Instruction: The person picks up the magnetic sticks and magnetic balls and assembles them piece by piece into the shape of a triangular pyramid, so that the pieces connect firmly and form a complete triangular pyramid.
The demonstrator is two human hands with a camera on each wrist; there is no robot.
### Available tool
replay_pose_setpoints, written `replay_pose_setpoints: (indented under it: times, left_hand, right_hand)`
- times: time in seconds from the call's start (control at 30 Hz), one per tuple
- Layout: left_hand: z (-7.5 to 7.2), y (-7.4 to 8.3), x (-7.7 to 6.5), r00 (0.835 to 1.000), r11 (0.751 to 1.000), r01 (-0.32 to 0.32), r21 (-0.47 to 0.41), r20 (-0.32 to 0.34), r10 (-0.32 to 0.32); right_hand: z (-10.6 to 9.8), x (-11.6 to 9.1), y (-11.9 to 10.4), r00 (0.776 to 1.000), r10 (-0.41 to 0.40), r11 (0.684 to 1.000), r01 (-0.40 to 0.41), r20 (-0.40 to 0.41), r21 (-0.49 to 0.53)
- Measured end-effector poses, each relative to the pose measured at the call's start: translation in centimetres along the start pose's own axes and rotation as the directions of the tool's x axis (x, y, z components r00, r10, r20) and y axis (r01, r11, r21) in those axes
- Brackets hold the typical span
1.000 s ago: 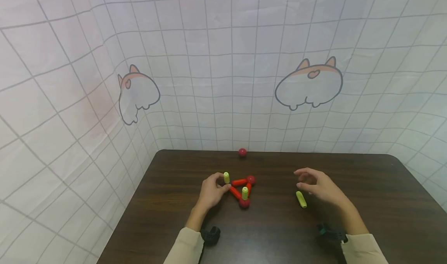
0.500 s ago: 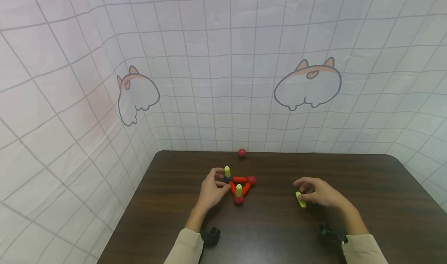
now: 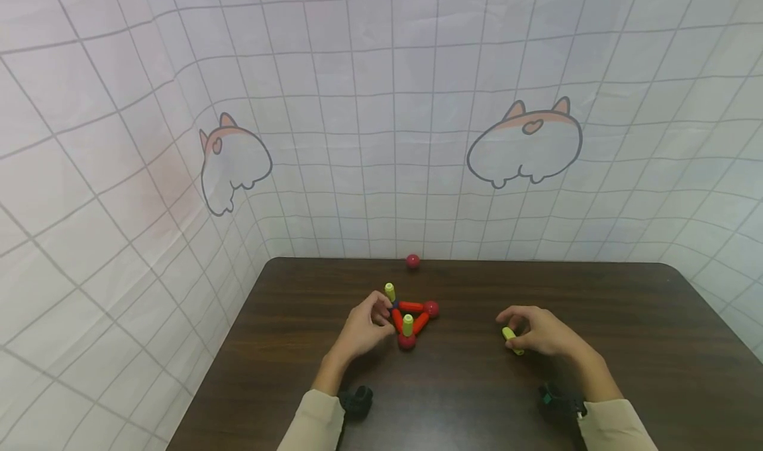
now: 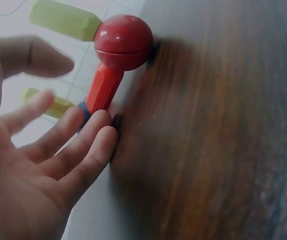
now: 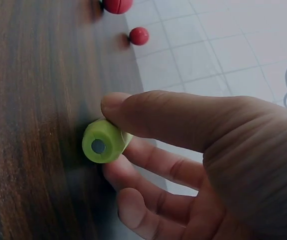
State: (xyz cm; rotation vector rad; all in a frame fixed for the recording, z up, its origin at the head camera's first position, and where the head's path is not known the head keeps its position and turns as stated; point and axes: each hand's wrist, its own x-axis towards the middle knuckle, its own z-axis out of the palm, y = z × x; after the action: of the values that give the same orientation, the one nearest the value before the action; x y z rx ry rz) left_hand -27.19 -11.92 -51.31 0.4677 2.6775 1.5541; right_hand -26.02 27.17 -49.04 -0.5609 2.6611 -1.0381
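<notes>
Three red rods [image 3: 411,306] form a triangle on the table, joined by two red balls [image 3: 431,308] and a dark blue ball [image 4: 85,116] at the left corner. One yellow-green rod [image 3: 390,292] stands up from the blue ball, another yellow-green rod [image 3: 408,325] from the near red ball [image 4: 124,42]. My left hand [image 3: 362,325] is beside the left corner, fingers loosely bent, fingertips close to the blue ball; contact cannot be told. To the right, my right hand [image 3: 545,332] pinches a loose yellow-green rod [image 5: 103,142] between thumb and fingers, low over the table.
A single red ball [image 3: 412,261] lies at the back edge of the dark wooden table [image 3: 465,398]. Behind rises a white gridded cloth [image 3: 381,140] with cartoon animals. Each wrist wears a dark camera mount [image 3: 357,401].
The triangle has turned slightly, its near corner shifting left, and the left fingers have loosened from the blue ball. My right hand has come down onto the loose yellow-green rod and pinched it.
</notes>
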Motion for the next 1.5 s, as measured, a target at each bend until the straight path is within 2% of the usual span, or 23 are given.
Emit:
replay_pose_setpoints:
  times: [0.1, 0.17, 0.27, 0.5, 0.9, 1.23, 1.5]
  left_hand:
    - [-0.1, 0.1, -0.2, 0.997, 0.999, -0.031, 0.025, 0.069, 0.029]
    - [-0.1, 0.2, -0.3, 0.994, 0.999, -0.032, 0.032, 0.107, 0.028]
    - [0.0, 0.4, -0.5, 0.991, 0.999, -0.015, 0.052, 0.13, 0.008]
    - [0.6, 0.8, -0.5, 0.993, 0.993, 0.034, 0.114, 0.106, -0.046]
    - [0.9, 0.5, -0.4, 0.992, 0.983, 0.064, 0.171, 0.093, -0.081]
    - [0.8, 0.4, -0.4, 0.992, 0.985, 0.052, 0.164, 0.106, -0.07]
    - [0.8, 0.5, -0.4, 0.99, 0.988, 0.042, 0.15, 0.125, -0.061]
  right_hand:
    - [0.0, 0.0, 0.1, 1.0, 0.01, 1.0, -0.01, -0.006, -0.012]
    - [0.1, -0.1, 0.1, 1.0, 0.013, 1.0, -0.013, -0.006, -0.013]
    - [0.1, 0.0, 0.1, 1.0, 0.025, 1.0, -0.025, -0.011, -0.017]
    - [0.1, 0.1, 0.1, 0.999, 0.034, 0.999, -0.034, -0.022, -0.007]
    - [0.1, 0.2, 0.3, 0.997, 0.042, 0.996, -0.037, -0.063, 0.086]
    - [0.0, 0.4, 0.2, 0.995, 0.001, 0.99, 0.013, -0.096, 0.141]
    - [0.0, 0.4, -0.2, 0.991, -0.077, 0.975, 0.098, -0.111, 0.2]
